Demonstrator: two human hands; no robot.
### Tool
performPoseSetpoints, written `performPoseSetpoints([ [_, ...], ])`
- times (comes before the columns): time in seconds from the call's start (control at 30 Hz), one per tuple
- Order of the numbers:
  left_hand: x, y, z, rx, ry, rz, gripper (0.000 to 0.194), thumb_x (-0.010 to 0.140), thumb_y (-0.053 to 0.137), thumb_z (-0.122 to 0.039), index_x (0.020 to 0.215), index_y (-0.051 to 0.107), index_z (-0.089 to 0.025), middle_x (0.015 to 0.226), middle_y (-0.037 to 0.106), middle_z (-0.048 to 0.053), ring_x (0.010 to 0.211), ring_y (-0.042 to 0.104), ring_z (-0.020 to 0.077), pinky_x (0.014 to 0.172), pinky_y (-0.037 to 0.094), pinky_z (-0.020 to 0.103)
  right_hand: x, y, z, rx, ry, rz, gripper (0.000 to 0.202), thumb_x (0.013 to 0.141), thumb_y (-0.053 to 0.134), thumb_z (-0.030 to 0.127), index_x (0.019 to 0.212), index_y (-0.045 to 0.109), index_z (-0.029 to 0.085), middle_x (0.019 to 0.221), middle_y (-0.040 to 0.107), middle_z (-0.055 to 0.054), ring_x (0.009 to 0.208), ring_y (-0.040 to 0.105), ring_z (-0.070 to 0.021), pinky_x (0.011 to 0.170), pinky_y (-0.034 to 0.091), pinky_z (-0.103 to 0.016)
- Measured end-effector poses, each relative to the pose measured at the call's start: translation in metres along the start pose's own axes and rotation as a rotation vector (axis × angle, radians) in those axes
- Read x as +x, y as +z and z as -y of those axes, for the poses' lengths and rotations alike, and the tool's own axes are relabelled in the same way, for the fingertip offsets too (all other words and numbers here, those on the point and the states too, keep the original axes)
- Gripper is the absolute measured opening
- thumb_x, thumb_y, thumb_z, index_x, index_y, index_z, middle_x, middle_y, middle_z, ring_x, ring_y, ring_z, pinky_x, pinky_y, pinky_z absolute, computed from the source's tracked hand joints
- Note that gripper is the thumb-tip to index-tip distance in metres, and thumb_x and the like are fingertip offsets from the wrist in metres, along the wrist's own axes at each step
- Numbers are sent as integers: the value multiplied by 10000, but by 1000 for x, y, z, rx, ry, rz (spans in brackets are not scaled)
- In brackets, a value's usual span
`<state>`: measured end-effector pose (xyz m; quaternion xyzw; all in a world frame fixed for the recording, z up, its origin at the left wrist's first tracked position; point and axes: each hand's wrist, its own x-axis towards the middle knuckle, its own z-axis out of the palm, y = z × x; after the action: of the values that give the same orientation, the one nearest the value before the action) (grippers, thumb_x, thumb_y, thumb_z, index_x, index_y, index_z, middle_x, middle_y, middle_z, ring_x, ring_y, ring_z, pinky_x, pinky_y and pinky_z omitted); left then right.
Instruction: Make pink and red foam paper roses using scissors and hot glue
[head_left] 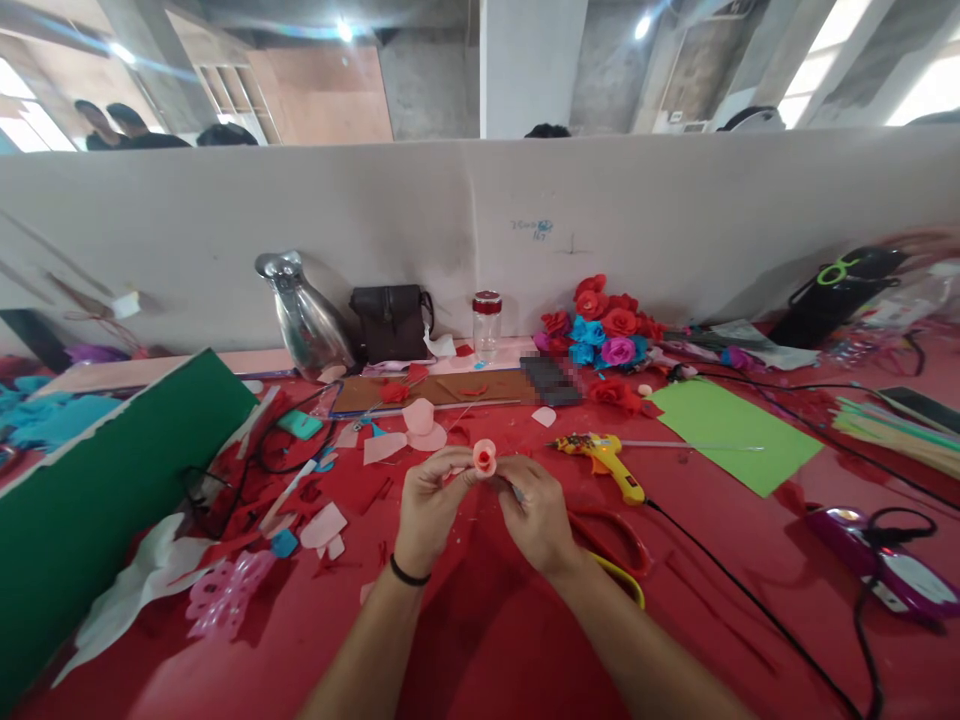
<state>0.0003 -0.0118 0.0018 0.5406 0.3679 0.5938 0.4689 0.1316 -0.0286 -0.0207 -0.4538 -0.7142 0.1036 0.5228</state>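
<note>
Between my two hands is a small paper flower, pale pink outside with a red centre, facing up toward me. My left hand pinches its left side with thumb and fingertips; a black band circles that wrist. From the right, my right hand has its fingers closed at the flower's base, where they hide whatever stem there is. Just beyond the right hand lies a yellow hot glue gun with a clear glue stick in it. Red-handled scissors rest partly under my right forearm.
Paper scraps litter the left side beside a green board. Along the partition stand a steel flask, a dark bag, a glass jar and a bunch of paper flowers. A black cable crosses the right.
</note>
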Motion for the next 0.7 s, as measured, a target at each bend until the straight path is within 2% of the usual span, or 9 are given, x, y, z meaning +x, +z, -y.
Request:
performPoseSetpoints([
  [0.23, 0, -1, 1, 52, 19, 44, 106, 621, 743, -248, 716, 739, -200, 800, 701, 53, 781, 622, 187, 756, 488, 314, 0, -2, -1, -103, -7, -8, 236, 804, 457, 75, 860, 649, 202, 836, 696, -69, 771, 624, -198, 730, 496, -332],
  [0.47, -3, 1, 7, 60, 23, -1, 86, 664, 706, -264, 704, 743, -197, 804, 698, 57, 727, 611, 172, 727, 500, 309, 0, -3, 2, -146, -57, -25, 299, 728, 440, 10, 823, 646, 204, 811, 690, -58, 739, 609, -192, 712, 473, -328],
  [0.7, -4, 4, 8, 79, 3, -34, 104, 635, 723, -271, 707, 743, -199, 803, 701, 57, 798, 622, 195, 770, 502, 329, -1, -1, 2, -197, -36, -30, 248, 754, 452, 46, 818, 640, 195, 817, 685, -75, 737, 598, -204, 703, 466, -338],
])
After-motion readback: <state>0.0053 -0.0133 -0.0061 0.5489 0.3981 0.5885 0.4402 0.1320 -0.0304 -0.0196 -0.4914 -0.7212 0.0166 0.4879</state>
